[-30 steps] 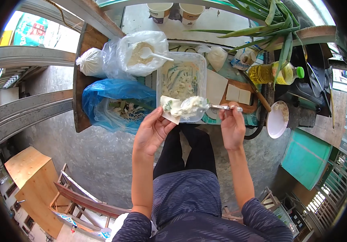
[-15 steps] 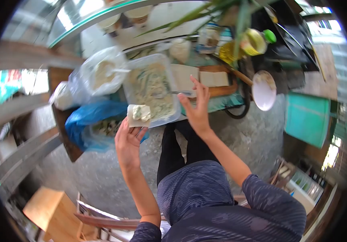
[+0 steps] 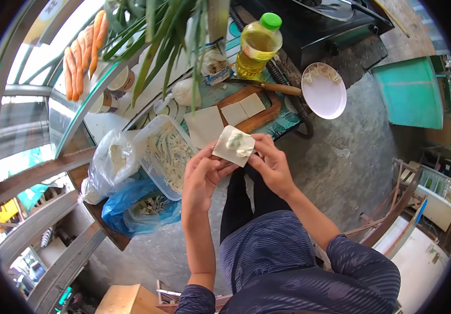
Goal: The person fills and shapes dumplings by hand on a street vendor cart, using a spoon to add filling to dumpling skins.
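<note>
The left hand and right hand each pinch an edge of a filled square wrapper, held in the air just nearer than the wooden board. This looks like the folding step: next the edges must meet over the filling evenly, without squeezing it out

Two dough squares lie on the cutting board. Just left of the board lies a larger sheet, and further left the tub. Behind the board lies the knife, and beyond it stands the oil bottle. The plate sits to the board's right. In front of the board, the left hand and right hand hold a filled wrapper.
</note>
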A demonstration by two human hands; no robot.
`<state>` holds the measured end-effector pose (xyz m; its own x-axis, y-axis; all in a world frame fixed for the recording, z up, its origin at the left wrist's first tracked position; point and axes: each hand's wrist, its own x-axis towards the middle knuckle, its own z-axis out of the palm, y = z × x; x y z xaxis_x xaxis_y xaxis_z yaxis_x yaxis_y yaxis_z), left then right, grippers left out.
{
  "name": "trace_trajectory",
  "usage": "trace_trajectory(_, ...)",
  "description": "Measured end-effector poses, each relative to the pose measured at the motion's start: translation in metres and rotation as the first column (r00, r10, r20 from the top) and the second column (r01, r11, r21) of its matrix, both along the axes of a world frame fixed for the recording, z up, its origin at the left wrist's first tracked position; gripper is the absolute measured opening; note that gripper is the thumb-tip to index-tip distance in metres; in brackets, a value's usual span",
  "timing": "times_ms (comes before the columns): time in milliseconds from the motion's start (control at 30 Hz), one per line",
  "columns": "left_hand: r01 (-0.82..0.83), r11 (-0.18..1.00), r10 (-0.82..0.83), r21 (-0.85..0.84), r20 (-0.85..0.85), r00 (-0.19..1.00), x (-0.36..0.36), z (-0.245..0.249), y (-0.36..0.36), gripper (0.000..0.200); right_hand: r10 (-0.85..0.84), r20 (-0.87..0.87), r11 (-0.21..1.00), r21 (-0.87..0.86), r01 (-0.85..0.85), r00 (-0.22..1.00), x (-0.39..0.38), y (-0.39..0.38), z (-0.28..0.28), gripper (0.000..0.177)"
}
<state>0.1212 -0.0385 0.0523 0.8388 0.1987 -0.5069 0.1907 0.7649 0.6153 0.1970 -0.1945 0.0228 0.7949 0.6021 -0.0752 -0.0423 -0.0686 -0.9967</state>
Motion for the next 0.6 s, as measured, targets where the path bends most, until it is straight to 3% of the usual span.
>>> trace_trajectory(100,0.107,0.994,-0.107,0.032,-0.009,0.994,0.025,0.004,-0.009,0.046,-0.096,-0.248,0.979,0.152,0.137,0.964,0.01,-0.016,-0.005,0.029)
trace_trajectory(200,0.178,0.979,-0.175,0.099,-0.038,0.984,0.047,0.008,-0.025,0.048,-0.187,-0.298,0.937,0.231,0.26,0.936,0.02,-0.03,-0.008,0.031)
trace_trajectory(600,0.522,0.816,-0.531,0.248,-0.037,0.847,0.123,0.014,-0.075,0.048,-0.351,-0.143,0.926,0.097,0.366,0.926,0.075,-0.1,0.003,0.037)
